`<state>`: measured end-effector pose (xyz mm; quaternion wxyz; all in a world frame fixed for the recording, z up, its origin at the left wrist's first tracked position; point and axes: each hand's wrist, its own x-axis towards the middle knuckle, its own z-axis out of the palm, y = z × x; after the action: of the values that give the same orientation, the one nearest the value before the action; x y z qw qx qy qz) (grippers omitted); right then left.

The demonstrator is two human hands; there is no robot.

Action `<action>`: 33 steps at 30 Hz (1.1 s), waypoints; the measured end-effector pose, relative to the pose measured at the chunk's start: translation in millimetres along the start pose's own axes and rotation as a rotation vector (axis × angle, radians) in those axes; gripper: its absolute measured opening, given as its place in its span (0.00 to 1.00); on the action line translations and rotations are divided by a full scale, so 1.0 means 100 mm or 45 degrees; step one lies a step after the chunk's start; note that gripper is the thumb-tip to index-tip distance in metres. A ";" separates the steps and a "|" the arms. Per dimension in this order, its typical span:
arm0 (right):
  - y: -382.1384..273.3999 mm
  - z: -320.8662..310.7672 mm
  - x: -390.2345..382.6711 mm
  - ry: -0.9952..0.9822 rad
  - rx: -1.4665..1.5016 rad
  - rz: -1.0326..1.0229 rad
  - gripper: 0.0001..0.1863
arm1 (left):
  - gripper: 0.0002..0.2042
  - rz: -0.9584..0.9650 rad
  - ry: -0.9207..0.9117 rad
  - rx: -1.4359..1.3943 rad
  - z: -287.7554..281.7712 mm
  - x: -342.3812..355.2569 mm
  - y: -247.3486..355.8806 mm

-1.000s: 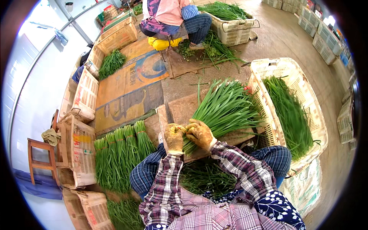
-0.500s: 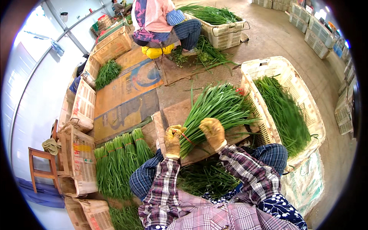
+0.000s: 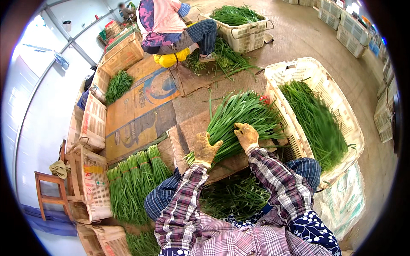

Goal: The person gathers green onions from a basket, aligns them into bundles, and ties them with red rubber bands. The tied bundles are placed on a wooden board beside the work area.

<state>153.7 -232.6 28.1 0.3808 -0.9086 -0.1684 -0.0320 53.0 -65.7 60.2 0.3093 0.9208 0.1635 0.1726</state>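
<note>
A large bunch of green chives lies slantwise over a brown board in front of me, its pale stem ends toward the lower left. My left hand, in a stained yellow glove, grips the bunch near the stems, thumb out to the right. Farther up, my right hand, gloved the same way, holds the leaves at their near side; its fingers bend over them and partly hide. Several tied bundles of chives stand side by side to my left. Loose dark leaves lie below the board.
Close on my right stands a cream plastic crate with loose chives inside. Other crates line the left, beside a wooden stool. Ahead, a person sits near another chive-filled crate. Flattened cardboard covers the floor.
My left hand has moved right and up from the red band at the stems onto the bunch. My right hand has come down onto the leaves. The view has shifted slightly.
</note>
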 end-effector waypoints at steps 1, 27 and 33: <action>-0.01 0.02 0.03 -0.003 -0.021 -0.005 0.17 | 0.29 0.040 -0.004 0.059 0.01 0.01 0.01; -0.23 0.14 0.17 -0.166 -0.463 -0.123 0.19 | 0.22 -0.103 0.004 0.223 0.27 0.15 -0.19; -0.29 0.06 0.25 -0.303 -0.297 0.026 0.20 | 0.21 -0.120 -0.006 0.184 0.28 0.15 -0.23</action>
<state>166.9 -201.9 48.1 0.2502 -0.9457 -0.1983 0.0603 73.4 -56.3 28.0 0.2501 0.9324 0.2180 0.1435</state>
